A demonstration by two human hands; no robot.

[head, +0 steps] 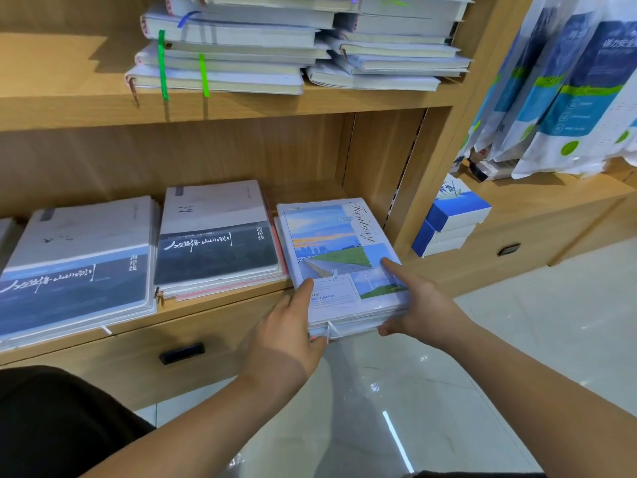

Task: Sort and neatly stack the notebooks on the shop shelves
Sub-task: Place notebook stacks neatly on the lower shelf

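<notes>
Between left hand (289, 327) and right hand (421, 305), both gripping it, lies the notebook stack (329, 246).

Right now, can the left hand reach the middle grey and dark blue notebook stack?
Probably yes: the left hand sits beside that stack, nothing between, though it grips the pastel Fantasy notebooks.

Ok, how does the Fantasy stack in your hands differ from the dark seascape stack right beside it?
Cover: the Fantasy stack shows bright sky-and-grass panels; the seascape stack is pale grey above, dark blue below, with white calligraphy.
Position: the Fantasy stack overhangs the lower shelf; the seascape stack sits back on it.
Contact: left hand and right hand grip the Fantasy stack; nothing touches the seascape stack.
Both lie flat, covers up.
</notes>
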